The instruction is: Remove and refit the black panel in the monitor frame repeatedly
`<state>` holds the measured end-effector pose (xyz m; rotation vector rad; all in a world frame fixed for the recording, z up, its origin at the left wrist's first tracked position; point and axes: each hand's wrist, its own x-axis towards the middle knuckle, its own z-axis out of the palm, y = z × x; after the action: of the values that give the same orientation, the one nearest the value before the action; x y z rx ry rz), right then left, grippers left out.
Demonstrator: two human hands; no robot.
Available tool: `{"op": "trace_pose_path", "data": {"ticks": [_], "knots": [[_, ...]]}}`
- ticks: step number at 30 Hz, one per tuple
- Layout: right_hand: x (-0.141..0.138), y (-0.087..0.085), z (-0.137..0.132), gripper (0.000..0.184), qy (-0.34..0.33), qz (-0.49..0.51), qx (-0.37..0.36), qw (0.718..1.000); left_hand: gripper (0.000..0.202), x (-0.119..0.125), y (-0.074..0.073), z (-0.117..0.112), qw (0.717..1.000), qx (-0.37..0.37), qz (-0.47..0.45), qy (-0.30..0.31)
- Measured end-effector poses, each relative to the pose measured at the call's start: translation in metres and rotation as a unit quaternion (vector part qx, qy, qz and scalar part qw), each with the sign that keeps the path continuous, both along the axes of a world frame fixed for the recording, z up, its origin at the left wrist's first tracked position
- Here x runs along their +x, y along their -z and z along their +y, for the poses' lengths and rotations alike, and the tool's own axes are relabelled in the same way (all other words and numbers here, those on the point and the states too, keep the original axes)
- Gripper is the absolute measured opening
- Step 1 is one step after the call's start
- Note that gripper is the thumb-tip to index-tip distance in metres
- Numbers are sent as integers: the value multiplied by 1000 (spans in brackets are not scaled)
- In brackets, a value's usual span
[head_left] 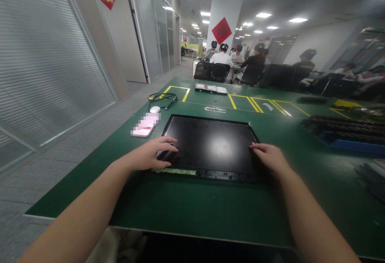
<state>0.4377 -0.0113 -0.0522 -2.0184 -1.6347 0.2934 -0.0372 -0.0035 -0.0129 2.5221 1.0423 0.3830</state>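
Observation:
A flat black LCD screen panel (204,144) lies in a dark frame in front of me, with a bright reflection on its face. Along its near edge runs a narrow green circuit board strip (176,171). My left hand (158,152) is at the panel's left edge, thumb and fingers spread apart over the border. At the right edge, my right hand (269,156) has its thumb and fingers pinched together on the panel's rim. Its other fingers are partly hidden.
Left of the panel on the green table (186,206) are a phone (146,125), a white mouse (155,109) and a coiled black cable (164,99). Hard drives (211,88) lie at the far side. A blue tray (355,144) sits right. People sit beyond the table.

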Motion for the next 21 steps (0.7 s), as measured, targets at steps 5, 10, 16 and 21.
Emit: {"op": "trace_pose_path", "data": {"ticks": [5,10,16,21], "knots": [[1,-1,0,23,-2,-6,5,1000,41,0,0,0,1000,-5,-6,4],[2,0,1,22,-5,3,12,1000,41,0,2,1,1000,-9,-7,-2],[1,-1,0,22,0,6,16,1000,43,-1,3,2,1000,-7,1,-4],[2,-3,-2,27,27,25,26,999,63,-1,11,8,995,21,19,-97]]}}
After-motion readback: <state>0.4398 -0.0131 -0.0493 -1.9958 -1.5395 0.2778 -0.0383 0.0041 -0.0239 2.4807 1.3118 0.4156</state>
